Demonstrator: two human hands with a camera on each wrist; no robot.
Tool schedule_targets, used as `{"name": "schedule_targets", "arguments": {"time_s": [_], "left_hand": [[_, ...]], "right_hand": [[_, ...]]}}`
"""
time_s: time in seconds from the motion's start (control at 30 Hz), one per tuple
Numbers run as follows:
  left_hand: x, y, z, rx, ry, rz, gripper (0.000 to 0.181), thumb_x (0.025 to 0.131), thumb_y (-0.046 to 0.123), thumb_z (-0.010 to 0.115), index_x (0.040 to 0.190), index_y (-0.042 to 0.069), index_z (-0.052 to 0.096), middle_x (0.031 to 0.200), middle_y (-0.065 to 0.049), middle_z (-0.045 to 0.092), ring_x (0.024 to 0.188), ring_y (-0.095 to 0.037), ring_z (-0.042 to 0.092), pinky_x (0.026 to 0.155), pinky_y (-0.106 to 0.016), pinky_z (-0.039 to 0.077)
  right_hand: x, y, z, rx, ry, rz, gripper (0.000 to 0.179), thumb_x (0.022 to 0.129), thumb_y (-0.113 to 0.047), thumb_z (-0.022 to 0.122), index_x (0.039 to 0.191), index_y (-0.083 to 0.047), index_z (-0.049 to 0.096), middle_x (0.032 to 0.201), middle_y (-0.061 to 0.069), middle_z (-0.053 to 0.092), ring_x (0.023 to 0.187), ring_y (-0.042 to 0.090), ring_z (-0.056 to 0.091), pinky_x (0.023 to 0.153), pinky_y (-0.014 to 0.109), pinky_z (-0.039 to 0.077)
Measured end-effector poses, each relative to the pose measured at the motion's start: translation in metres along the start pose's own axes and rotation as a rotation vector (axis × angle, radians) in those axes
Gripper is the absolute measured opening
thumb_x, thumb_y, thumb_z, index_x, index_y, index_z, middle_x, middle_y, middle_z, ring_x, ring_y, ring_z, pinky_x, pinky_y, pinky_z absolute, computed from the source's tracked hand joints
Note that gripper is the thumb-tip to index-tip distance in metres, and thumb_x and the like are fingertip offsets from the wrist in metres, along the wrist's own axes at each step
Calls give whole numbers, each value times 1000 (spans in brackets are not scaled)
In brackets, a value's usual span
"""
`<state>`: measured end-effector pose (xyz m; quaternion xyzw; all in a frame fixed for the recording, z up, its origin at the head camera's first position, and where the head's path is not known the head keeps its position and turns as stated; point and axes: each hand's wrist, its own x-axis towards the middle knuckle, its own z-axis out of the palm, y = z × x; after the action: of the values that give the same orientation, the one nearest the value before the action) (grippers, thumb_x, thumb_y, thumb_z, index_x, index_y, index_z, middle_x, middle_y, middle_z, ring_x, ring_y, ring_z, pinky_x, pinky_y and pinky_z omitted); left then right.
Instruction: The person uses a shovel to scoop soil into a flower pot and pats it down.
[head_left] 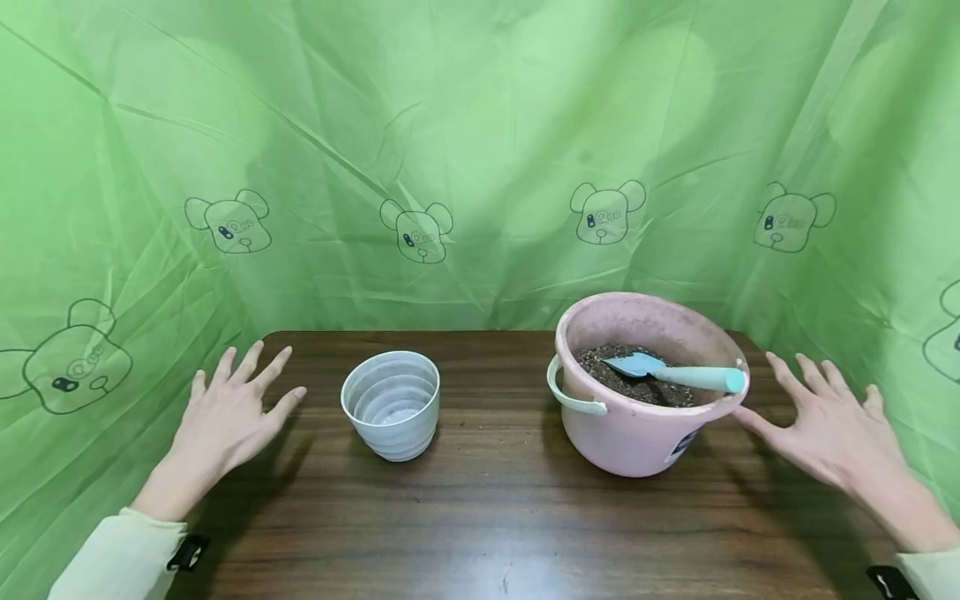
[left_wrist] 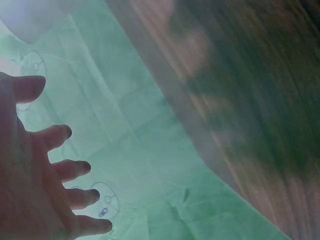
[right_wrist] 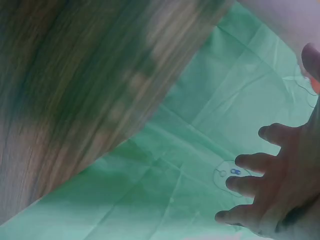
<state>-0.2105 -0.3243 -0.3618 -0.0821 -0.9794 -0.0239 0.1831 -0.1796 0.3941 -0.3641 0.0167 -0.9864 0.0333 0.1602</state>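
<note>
Head view: your left hand [head_left: 231,410], lower left, and right hand [head_left: 832,432], lower right, spread fingers apart, holding nothing; the gray pot [head_left: 397,435] stands center-left; center-right, the pink bucket [head_left: 617,437] props up the trowel [head_left: 693,377], likely for easy reach.

Left grip [head_left: 227,415] and right grip [head_left: 834,429] splayed wide, well apart, backs upward

A small booth [head_left: 150,158] walled in green cloth [head_left: 502,100], apparently a staged recording set; what lies beyond is hidden from view. The creased cloth hangs behind the brown wood-grain tabletop [head_left: 480,508] and along its left and right sides, close to its edges, printed with outlined cartoon animal heads [head_left: 606,213] (round-eared, with small lettering on their faces).
</note>
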Motion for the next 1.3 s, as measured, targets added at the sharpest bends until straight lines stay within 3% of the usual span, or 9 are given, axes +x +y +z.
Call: {"name": "schedule_targets", "arguments": {"time_s": [0.23, 0.4, 0.5, 0.6, 0.77, 0.87, 1.0, 1.1, 1.3], "left_hand": [[-3, 12, -16, -21, 45, 14, 67, 94, 59, 42, 152, 32, 21, 153, -19, 22, 138, -47, 8, 98, -75, 5], [-2, 32, -30, -71, 58, 32, 68, 94, 58, 42, 152, 32, 20, 155, -16, 18, 140, -45, 6, 101, -72, 5], [0, 50, -40, -111, 66, 45, 69, 94, 58, 44, 152, 32, 19, 156, -14, 16, 141, -42, 4, 104, -69, 4], [3, 67, -48, -145, 79, 63, 72, 93, 59, 45, 153, 32, 17, 157, -12, 13, 142, -37, 4, 108, -65, 3], [10, 97, -60, -211, 114, 97, 78, 89, 62, 50, 152, 33, 16, 157, -8, 13, 142, -34, 8, 112, -57, 6], [13, 116, -68, -277, 138, 108, 80, 86, 63, 54, 151, 36, 17, 156, -5, 17, 141, -35, 16, 110, -58, 15], [17, 144, -75, -365, 158, 123, 78, 85, 64, 54, 150, 42, 16, 155, 1, 23, 136, -34, 28, 102, -62, 29], [20, 166, -76, -421, 155, 145, 77, 85, 67, 52, 149, 44, 16, 153, 6, 24, 136, -29, 31, 103, -58, 32], [24, 210, -70, -532, 100, 222, 77, 85, 69, 50, 149, 42, 18, 152, 9, 25, 137, -18, 29, 108, -47, 30]], "right_hand": [[-14, -7, -20, 44, 34, -10, 100, 78, -68, 59, 154, -24, 11, 150, 28, 20, 140, 43, 0, 96, 75, -2], [-23, -17, -44, 84, 32, -7, 104, 77, -66, 64, 154, -25, 8, 152, 25, 17, 136, 50, 12, 90, 77, 15], [-26, -24, -59, 105, -8, 9, 106, 76, -65, 66, 154, -27, 6, 155, 22, 11, 128, 57, 22, 67, 78, 30], [-27, -32, -72, 126, -15, 17, 106, 74, -64, 69, 154, -27, 9, 155, 20, 12, 122, 59, 28, 55, 76, 32], [-30, -43, -88, 157, 81, -15, 103, 70, -59, 76, 152, -24, 25, 147, 24, 32, 117, 58, 37, 66, 75, 30], [-30, -52, -97, 147, 96, -27, 99, 69, -60, 75, 150, -25, 31, 140, 26, 40, 115, 55, 40, 67, 73, 33], [-28, -67, -107, 139, 79, -24, 92, 69, -64, 73, 146, -25, 40, 130, 20, 50, 100, 43, 54, 51, 52, 43], [-25, -78, -113, 155, 70, -23, 84, 70, -65, 72, 140, -23, 49, 112, 9, 56, 84, 28, 54, 46, 32, 35], [-16, -94, -114, 193, 68, -69, 59, 72, -65, 70, 114, -24, 66, 97, -1, 61, 81, 23, 54, 57, 35, 40]]}}
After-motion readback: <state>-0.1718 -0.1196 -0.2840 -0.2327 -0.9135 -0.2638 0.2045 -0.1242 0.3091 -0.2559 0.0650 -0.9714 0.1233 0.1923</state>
